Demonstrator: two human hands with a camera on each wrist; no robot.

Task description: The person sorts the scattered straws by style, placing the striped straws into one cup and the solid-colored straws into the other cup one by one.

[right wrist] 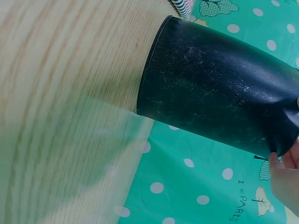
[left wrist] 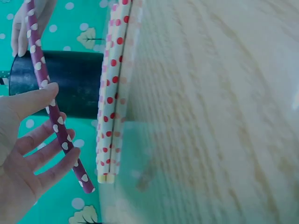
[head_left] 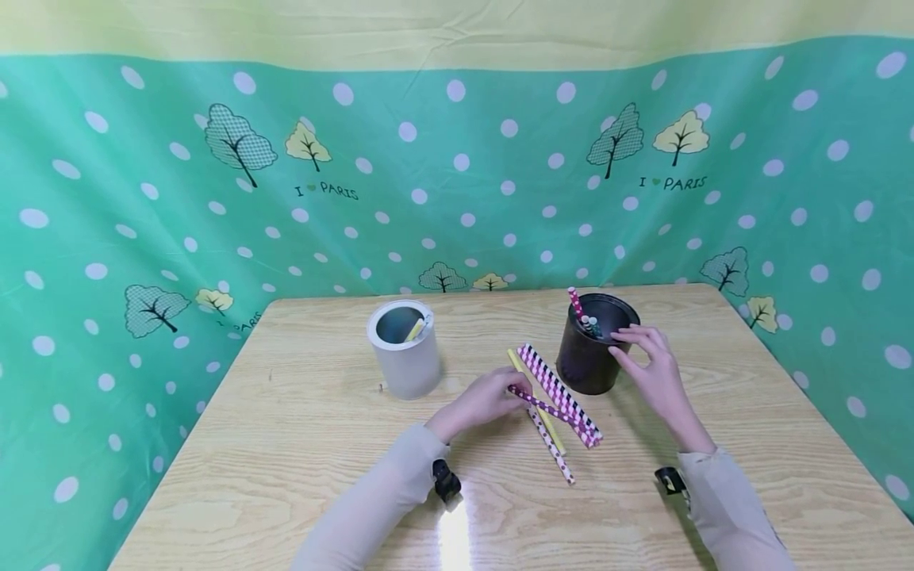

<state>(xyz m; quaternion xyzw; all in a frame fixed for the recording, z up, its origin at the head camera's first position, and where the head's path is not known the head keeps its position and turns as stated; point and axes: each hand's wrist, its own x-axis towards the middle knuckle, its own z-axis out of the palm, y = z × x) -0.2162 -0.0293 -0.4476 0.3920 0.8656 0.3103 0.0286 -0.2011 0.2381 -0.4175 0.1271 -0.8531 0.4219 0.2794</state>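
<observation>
My left hand [head_left: 493,396] pinches a purple paper straw with white hearts [left wrist: 60,128] between thumb and fingers, above several straws lying on the table. Those are a yellow straw [head_left: 516,362], a white one with red dots [head_left: 551,446], and pink-and-white and black-and-white patterned ones [head_left: 550,382]. With my right hand [head_left: 653,377] I grip the rim of a black cylindrical container [right wrist: 210,84], fingers over the edge and thumb outside. A red straw with white dots [head_left: 574,301] and a few dark-patterned straws [head_left: 591,323] stand inside that container.
A white cylindrical container [head_left: 407,365] stands left of the straws, with a yellow straw [head_left: 415,330] and another pale one inside. The wooden table [head_left: 300,444] ends at a green dotted cloth [head_left: 400,182] behind and at the sides.
</observation>
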